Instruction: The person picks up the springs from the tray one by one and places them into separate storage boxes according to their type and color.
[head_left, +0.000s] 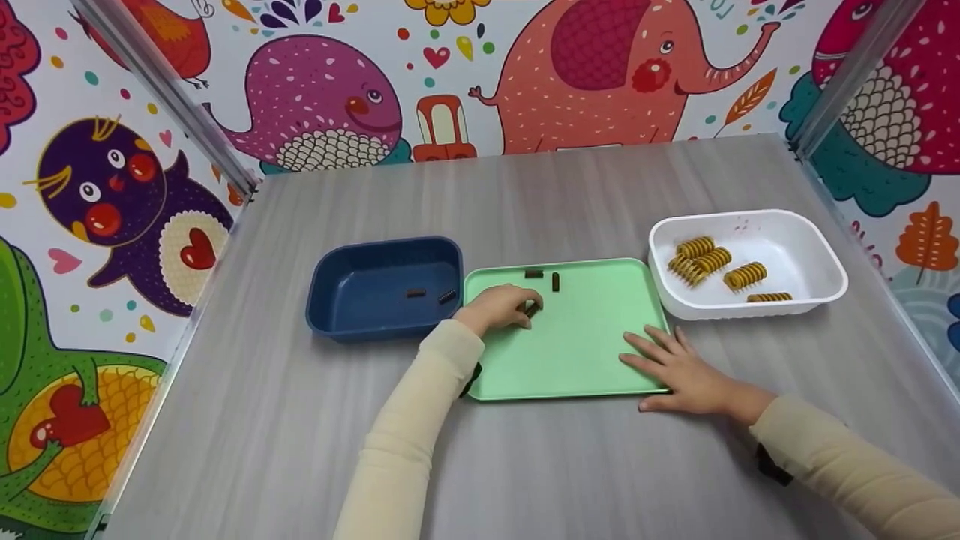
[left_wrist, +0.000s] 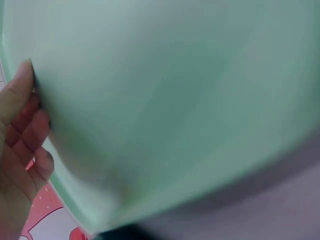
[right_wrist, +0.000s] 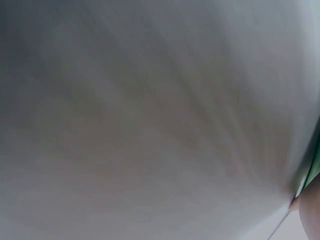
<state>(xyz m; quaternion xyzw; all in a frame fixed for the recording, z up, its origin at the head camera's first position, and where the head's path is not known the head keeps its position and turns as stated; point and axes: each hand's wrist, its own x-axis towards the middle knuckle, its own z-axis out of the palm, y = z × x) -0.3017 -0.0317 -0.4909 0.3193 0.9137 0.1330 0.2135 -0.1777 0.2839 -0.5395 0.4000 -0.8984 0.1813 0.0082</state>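
Observation:
My left hand (head_left: 504, 307) is over the left part of a light green tray (head_left: 577, 345). Its thumb and fingers pinch a small dark brown stick-like piece (head_left: 532, 309). In the left wrist view, a dark sliver shows between the thumb and fingers of the left hand (left_wrist: 22, 130). Two similar pieces, one lying crosswise (head_left: 533, 274) and one lengthwise (head_left: 556, 282), are near the tray's back edge. My right hand (head_left: 686, 375) rests with spread fingers on the tray's front right corner; only a bit of it shows in the right wrist view.
Left of the tray stands a dark blue bin (head_left: 360, 300) with two small dark pieces inside. To the right, a white bin (head_left: 817, 277) holds several yellow-brown ribbed coils (head_left: 745, 276). A grey wood-grain table (head_left: 555, 465) lies beneath, bordered by printed panels (head_left: 450, 75).

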